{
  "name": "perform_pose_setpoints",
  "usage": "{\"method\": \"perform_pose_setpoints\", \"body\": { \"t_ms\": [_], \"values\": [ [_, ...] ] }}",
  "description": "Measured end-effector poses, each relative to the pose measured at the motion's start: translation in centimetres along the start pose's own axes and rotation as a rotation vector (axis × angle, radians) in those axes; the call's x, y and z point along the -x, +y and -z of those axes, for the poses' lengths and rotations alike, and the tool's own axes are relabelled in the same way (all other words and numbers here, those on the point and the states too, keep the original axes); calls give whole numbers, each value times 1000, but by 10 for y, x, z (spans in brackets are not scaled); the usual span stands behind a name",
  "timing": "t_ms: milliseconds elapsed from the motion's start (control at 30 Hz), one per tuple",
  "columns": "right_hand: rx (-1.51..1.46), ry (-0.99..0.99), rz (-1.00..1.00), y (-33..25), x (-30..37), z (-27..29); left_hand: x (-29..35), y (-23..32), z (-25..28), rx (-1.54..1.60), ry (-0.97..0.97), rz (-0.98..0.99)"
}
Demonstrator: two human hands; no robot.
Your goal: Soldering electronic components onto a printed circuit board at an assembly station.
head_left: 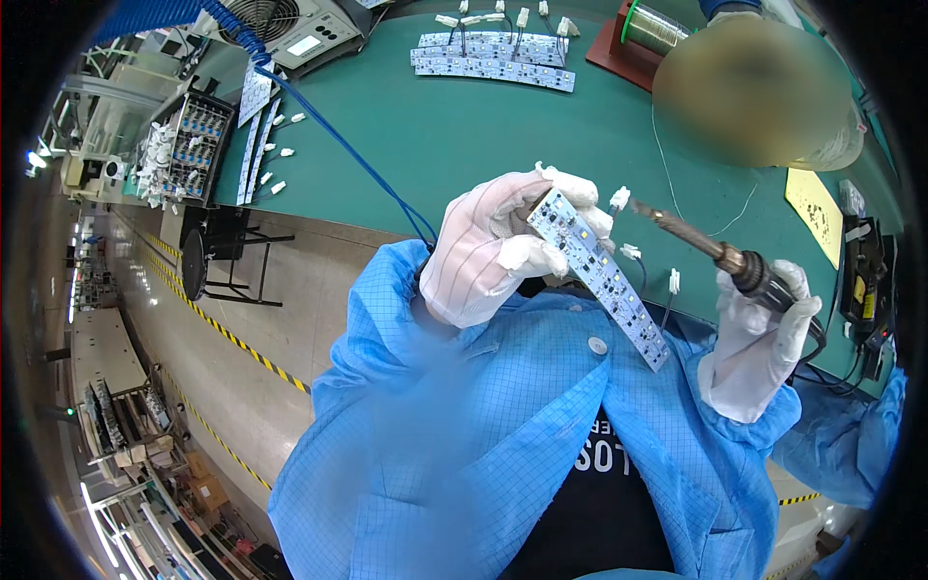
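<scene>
My left hand (488,242), in a white glove with grey stripes, grips the upper end of a narrow white LED circuit board (607,277). The board slants down to the right in front of my chest, with its component side showing. White plug connectors (674,281) on short dark wires stick out along its right side. In my gloved right hand (759,338) is a soldering iron (739,266), its tip aimed up and left. That tip looks close to the connector (620,198) nearest the board's top; I cannot tell whether they touch.
Finished-looking LED boards (493,68) with wired connectors lie across the green bench (387,135); more boards (253,145) sit at its left. A solder spool (654,29), a blurred round shape (754,92) and a yellow sheet (814,215) are right. A blue cord (338,145) runs to my left wrist.
</scene>
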State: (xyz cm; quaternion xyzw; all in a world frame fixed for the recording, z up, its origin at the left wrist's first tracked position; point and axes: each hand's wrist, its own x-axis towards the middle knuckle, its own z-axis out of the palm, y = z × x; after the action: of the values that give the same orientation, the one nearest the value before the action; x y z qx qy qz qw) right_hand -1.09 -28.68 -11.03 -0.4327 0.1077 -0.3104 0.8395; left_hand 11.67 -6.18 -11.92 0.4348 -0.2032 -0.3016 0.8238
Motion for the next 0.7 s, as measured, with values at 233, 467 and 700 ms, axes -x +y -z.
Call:
{"method": "perform_pose_setpoints", "body": {
  "t_ms": [233, 467, 700],
  "values": [
    [-46, -212, 227, -31, -13, 43, -4, -12, 1, 155, -25, -116],
    [680, 502, 630, -61, -58, 103, -10, -17, 4, -4, 48, -150],
    [837, 489, 538, -50, -135, 111, -18, -25, -2, -87, 101, -87]
  ]
}}
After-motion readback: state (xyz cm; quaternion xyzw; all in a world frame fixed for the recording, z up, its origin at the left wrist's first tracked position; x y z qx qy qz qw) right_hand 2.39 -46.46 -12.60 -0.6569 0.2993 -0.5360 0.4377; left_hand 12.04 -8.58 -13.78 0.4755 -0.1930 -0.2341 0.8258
